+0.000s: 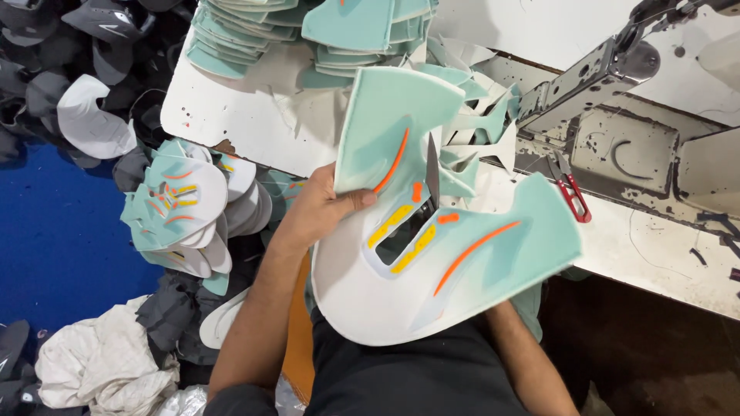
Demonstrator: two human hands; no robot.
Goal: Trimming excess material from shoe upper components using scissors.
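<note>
White tabletop sits past the left hand, closed on a big, light, bendy mint-and-white foam shoe piece, best held by its edge; right hand is hidden under it.

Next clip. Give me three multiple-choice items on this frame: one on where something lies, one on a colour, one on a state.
1. Where do the red-handled snips lie?
A. on the table beside the sewing machine
B. on the blue floor
C. in the left hand

2. What colour are the long curved stripes on the mint shoe panel?
A. black
B. orange
C. purple

3. How is the panel held?
A. flat on the table
C. hanging from the machine
B. gripped by the left hand

Answers: 1 A, they rest on the tabletop; 2 B, both stripes are orange; 3 B, the thumb presses on it.
</note>
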